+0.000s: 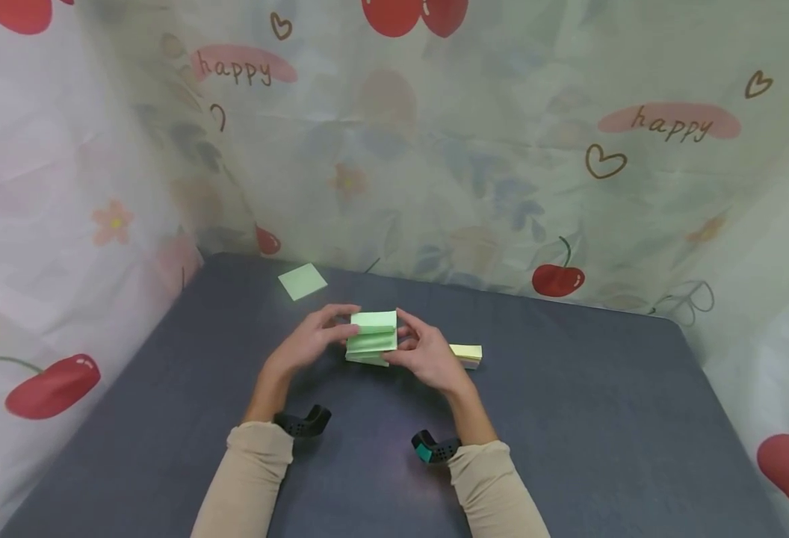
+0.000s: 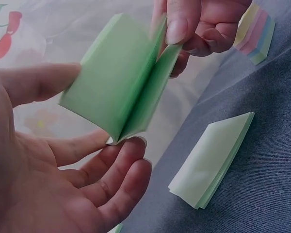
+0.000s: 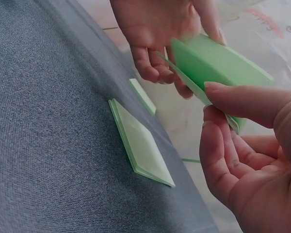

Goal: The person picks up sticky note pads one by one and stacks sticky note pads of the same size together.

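Note:
A green sheet of paper (image 1: 372, 341) with creases is held up between both hands, above the table. In the left wrist view the paper (image 2: 111, 73) is folded into a V with its crease downward. The left hand (image 1: 307, 340) holds its left side, thumb at the edge and fingertips under the crease. On the other side the right hand (image 1: 431, 357) pinches an edge between thumb and fingers. Below them on the table lies a folded light-green paper (image 2: 211, 158), its layers showing along one side.
A flat pale-green square sheet (image 1: 302, 282) lies near the table's back edge. Right of the hands sits a sticky-note pad (image 1: 466, 351) with yellow, pink, blue and green layers. The dark cloth-covered table (image 1: 589, 418) is bordered by printed curtains (image 1: 394, 209).

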`<action>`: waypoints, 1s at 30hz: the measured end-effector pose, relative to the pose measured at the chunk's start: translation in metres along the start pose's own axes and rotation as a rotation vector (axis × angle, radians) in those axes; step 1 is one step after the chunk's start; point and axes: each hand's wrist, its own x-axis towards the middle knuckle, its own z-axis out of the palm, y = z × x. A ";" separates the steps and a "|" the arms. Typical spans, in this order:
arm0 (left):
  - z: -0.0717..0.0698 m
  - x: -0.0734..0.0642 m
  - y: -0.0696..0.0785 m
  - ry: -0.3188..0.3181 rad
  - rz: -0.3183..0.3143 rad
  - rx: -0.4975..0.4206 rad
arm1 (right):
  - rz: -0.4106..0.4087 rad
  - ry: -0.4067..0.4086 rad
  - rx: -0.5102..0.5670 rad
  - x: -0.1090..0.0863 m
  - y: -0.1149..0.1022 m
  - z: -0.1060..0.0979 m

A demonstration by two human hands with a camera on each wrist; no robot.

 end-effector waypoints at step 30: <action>-0.005 0.007 -0.033 0.041 -0.035 0.190 | 0.094 0.085 -0.331 0.007 0.014 0.031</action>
